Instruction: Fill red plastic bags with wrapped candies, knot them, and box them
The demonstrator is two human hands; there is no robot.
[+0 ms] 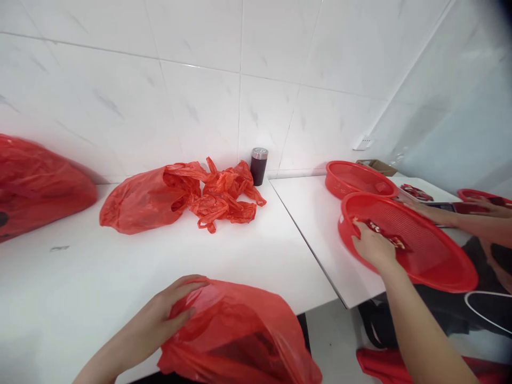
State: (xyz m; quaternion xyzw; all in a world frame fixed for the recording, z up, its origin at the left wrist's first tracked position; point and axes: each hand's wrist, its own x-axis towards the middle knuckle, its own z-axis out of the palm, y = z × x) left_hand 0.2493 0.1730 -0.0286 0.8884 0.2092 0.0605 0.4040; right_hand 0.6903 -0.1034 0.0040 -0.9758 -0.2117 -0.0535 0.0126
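My left hand [176, 306] grips the rim of a red plastic bag [256, 314], thumb inside and fingers outside. The bag's mouth gapes toward me at the front edge of the table, and something darker shows through its film. My right hand [374, 246] reaches into a red mesh basket [436, 240], its fingers curled at a few small shiny red packets [394, 241] with pale print. Its fingertips are partly hidden. The basket is tilted, its near side overhanging the edge of the right-hand table.
A filled red bag [40, 184] stands far left. Another red bag [140, 200] and crumpled red bags [228, 194] lie near the wall, by a dark cup with a silver lid [259, 166]. Behind my basket is a second red basket [360, 178]. Another person's arms [444, 213] reach in from the right.
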